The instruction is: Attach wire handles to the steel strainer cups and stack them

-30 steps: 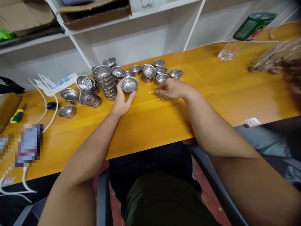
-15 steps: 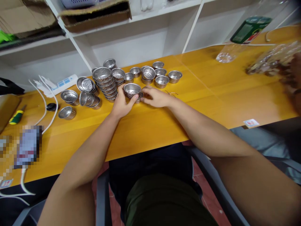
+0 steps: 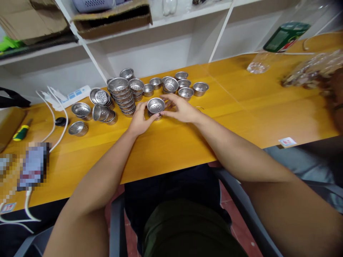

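Between my hands is a small perforated metal cup point(image 3: 155, 106), its holed bottom visible inside. It sits in or on another metal cup, whose lower wall point(image 3: 158, 117) shows just below. My left hand point(image 3: 140, 118) is curled round the left side, its thumb at the front. From the right, my right hand point(image 3: 180, 109) grips the cup, thumb in front and fingers behind. Close to my left hand rises a tall stack of nested perforated cups point(image 3: 123, 98). Behind my right hand stand several loose cups point(image 3: 185, 93).
More cups point(image 3: 78, 128) lie at the left, some tipped over. Beyond them are a power strip point(image 3: 75, 96), cables and a screwdriver point(image 3: 21, 133). White shelving point(image 3: 150, 53) borders the table's back. A plastic bottle point(image 3: 258, 66) and another person's arm point(image 3: 338, 89) are at the right.
The upper cup has moved a little right and now sits over the lower one. My right hand has shifted from the lower cup to around both.
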Motion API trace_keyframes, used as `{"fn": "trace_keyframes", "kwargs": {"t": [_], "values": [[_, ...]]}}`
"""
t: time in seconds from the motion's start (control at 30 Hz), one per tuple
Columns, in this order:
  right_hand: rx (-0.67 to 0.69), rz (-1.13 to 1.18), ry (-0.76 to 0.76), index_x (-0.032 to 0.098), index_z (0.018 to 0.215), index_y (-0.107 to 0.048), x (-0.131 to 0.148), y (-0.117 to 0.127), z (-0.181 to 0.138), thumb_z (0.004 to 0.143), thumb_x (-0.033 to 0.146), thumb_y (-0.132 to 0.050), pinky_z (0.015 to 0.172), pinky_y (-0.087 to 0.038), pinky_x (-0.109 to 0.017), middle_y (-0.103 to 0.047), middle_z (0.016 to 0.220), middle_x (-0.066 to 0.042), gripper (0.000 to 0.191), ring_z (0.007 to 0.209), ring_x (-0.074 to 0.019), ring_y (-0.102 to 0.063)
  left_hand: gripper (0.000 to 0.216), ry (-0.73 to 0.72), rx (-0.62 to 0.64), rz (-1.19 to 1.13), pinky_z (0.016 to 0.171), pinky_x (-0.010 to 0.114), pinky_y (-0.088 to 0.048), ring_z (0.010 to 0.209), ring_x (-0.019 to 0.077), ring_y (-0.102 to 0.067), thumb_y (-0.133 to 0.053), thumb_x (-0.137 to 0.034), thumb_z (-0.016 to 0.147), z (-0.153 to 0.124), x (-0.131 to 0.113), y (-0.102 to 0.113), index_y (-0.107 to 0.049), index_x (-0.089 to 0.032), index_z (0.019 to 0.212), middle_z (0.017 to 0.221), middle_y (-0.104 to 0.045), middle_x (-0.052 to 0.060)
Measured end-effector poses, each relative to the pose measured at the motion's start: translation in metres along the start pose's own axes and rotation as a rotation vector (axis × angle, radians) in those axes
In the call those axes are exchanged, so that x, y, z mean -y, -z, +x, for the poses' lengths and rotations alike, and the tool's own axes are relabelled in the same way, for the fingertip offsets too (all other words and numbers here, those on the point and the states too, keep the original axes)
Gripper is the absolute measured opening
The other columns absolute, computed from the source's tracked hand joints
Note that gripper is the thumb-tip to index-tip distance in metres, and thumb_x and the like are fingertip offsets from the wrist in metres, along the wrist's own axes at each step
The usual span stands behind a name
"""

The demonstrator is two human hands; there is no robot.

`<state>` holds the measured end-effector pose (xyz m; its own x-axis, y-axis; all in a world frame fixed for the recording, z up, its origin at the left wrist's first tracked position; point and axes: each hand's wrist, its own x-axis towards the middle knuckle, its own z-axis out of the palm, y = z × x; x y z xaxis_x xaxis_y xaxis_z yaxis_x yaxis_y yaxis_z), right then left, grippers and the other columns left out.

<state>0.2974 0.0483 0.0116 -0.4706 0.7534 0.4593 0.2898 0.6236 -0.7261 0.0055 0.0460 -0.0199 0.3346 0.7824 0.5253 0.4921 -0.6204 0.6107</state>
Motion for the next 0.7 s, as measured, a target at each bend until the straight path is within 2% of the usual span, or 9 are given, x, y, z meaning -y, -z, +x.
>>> {"fn": "trace_keyframes", "kwargs": {"t": [0.1, 0.2, 0.27, 0.37, 0.5, 0.7], "values": [[-0.058, 0.026, -0.017, 0.027, 0.169, -0.072, -0.003, -0.001, 0.002, 0.106, 0.091, -0.084, 0.122, -0.072, -0.065, -0.076, 0.168, -0.022, 0.091, 0.127, -0.0405, -0.087, 0.093, -0.002, -0.040, -0.060, 0.145, 0.065, -0.061, 0.163, 0.0396, -0.077, -0.081, -0.085, 0.113, 0.000, 0.002, -0.003, -0.052, -0.024, 0.177, 0.178, -0.071, 0.025], [-0.066, 0.035, -0.018, 0.029, 0.168, -0.074, -0.003, -0.001, 0.003, 0.105, 0.098, -0.080, 0.122, -0.073, -0.062, -0.078, 0.162, -0.019, 0.094, 0.124, -0.0384, -0.088, 0.090, -0.025, -0.055, -0.057, 0.148, 0.066, -0.059, 0.165, 0.0400, -0.077, -0.078, -0.084, 0.115, 0.000, 0.002, -0.004, -0.052, -0.024, 0.177, 0.181, -0.070, 0.026], [-0.059, 0.034, -0.022, 0.028, 0.166, -0.076, -0.004, -0.002, 0.003, 0.107, 0.094, -0.081, 0.123, -0.073, -0.063, -0.079, 0.161, -0.020, 0.089, 0.125, -0.0389, -0.088, 0.087, -0.021, -0.044, -0.055, 0.146, 0.067, -0.061, 0.163, 0.0405, -0.079, -0.079, -0.082, 0.115, 0.000, 0.001, -0.002, -0.056, -0.024, 0.175, 0.179, -0.073, 0.025], [-0.045, 0.010, -0.033, 0.025, 0.160, -0.079, -0.007, -0.002, 0.002, 0.107, 0.077, -0.090, 0.124, -0.072, -0.068, -0.082, 0.160, -0.022, 0.075, 0.128, -0.0418, -0.087, 0.083, 0.008, -0.004, -0.052, 0.145, 0.068, -0.062, 0.160, 0.0410, -0.081, -0.084, -0.075, 0.114, -0.001, 0.001, 0.000, -0.060, -0.022, 0.173, 0.175, -0.077, 0.025], [-0.017, -0.023, -0.066, 0.024, 0.159, -0.080, -0.007, -0.004, 0.001, 0.104, 0.054, -0.096, 0.128, -0.070, -0.072, -0.087, 0.154, -0.020, 0.064, 0.132, -0.0428, -0.086, 0.093, 0.046, 0.028, -0.074, 0.143, 0.071, -0.063, 0.161, 0.0443, -0.081, -0.094, -0.068, 0.107, -0.003, 0.005, 0.002, -0.055, -0.021, 0.177, 0.175, -0.077, 0.028], [-0.017, 0.042, -0.084, 0.021, 0.154, -0.081, -0.004, -0.010, 0.003, 0.107, 0.057, -0.093, 0.124, -0.073, -0.070, -0.091, 0.141, -0.020, 0.060, 0.125, -0.0404, -0.088, 0.091, 0.083, 0.073, -0.187, 0.140, 0.071, -0.068, 0.160, 0.0433, -0.083, -0.093, -0.066, 0.109, -0.004, 0.013, -0.001, -0.058, -0.020, 0.179, 0.180, -0.074, 0.029]]}}
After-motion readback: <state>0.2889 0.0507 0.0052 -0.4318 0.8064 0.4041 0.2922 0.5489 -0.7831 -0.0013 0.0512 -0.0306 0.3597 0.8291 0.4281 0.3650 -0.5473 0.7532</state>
